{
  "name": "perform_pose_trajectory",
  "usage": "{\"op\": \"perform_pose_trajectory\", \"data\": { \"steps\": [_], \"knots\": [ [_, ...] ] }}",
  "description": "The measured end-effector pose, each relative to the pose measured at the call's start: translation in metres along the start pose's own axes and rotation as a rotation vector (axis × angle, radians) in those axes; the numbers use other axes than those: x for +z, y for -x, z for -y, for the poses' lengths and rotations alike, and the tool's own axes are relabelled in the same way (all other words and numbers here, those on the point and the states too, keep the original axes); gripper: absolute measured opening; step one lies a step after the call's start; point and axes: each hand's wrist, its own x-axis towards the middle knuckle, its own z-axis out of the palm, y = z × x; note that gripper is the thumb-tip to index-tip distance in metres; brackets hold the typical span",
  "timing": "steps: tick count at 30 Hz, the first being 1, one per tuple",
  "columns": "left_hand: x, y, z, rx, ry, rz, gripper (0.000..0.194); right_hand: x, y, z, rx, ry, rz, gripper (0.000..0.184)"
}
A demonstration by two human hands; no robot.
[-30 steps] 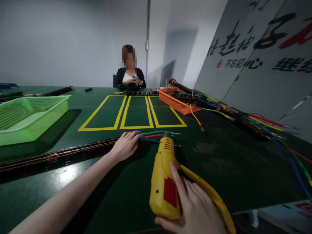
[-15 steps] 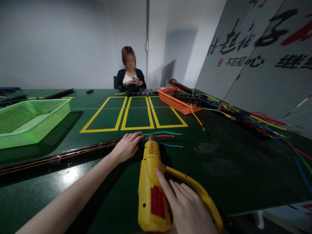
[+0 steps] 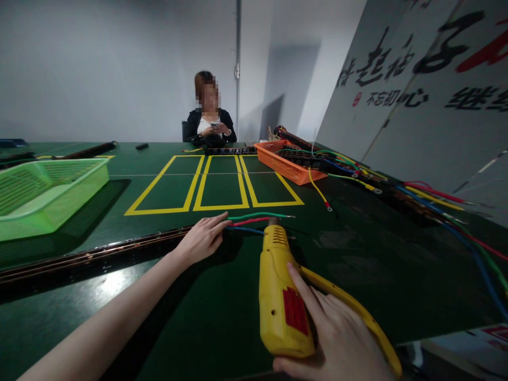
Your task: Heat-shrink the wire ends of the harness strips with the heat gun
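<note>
My right hand point(image 3: 329, 328) grips a yellow heat gun point(image 3: 283, 291) by its handle, the index finger stretched along the body. The gun's metal nozzle point(image 3: 273, 221) is over the red wire point(image 3: 248, 220) and blue wire point(image 3: 246, 229). Beyond them lies a green wire point(image 3: 257, 215) with a bare metal tip. My left hand point(image 3: 204, 236) is closed on the wires where they leave a long dark bar with copper-coloured strips point(image 3: 95, 251). Its fingertips partly cover the wires. The tip of the red wire is hidden behind the nozzle.
A green basket point(image 3: 79, 196) stands on the left of the green table. An orange basket point(image 3: 278, 161) with dark parts and wires is at back right. More coloured wires point(image 3: 448, 211) run along the right side. Across the table sits a person point(image 3: 208, 124) holding a phone.
My right hand has moved the heat gun to the right along the wires, toward their tips. My left hand has stayed at the wires' base, almost unmoved.
</note>
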Motion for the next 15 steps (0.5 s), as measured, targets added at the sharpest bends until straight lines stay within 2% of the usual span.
{"op": "perform_pose_trajectory", "data": {
  "steps": [4,6,12,15],
  "knots": [
    [-0.002,0.001,-0.001,-0.1,0.191,-0.092,0.048,0.0,0.002,0.003,-0.052,0.07,-0.044,0.128],
    [-0.001,0.0,-0.002,-0.133,0.207,-0.129,0.047,0.001,0.003,0.006,-0.065,0.097,-0.07,0.128],
    [0.004,-0.006,-0.007,-0.209,-0.092,-0.094,0.037,0.006,-0.002,0.027,-0.059,0.079,-0.066,0.125],
    [0.005,-0.007,-0.008,-0.216,-0.13,-0.071,0.035,0.011,-0.009,0.042,-0.077,0.044,-0.02,0.126]
  ]
}}
